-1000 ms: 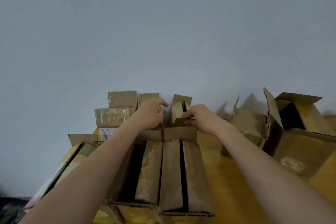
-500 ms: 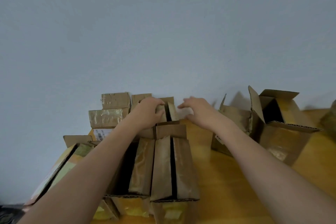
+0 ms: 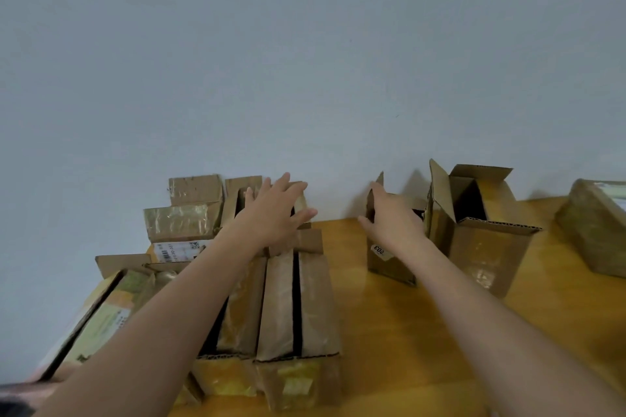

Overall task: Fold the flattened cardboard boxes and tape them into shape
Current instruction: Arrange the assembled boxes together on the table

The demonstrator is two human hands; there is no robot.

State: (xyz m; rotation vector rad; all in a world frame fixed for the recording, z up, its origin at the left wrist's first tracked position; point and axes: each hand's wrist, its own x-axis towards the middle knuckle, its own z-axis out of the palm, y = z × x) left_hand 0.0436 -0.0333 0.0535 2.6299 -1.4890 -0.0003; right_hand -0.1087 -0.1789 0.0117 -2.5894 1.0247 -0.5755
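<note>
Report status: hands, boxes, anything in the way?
Left hand open over back box. Right hand open, at labelled box. Nothing blocking.

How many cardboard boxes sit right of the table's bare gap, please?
3: the 203-stickered box at the right hand, the open-flapped box beside it, a third box cut off at frame's edge. More may lie beyond.

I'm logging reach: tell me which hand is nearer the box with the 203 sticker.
Right. The right hand is right at the 203 box, over its top; the left hand is off to its left.
</note>
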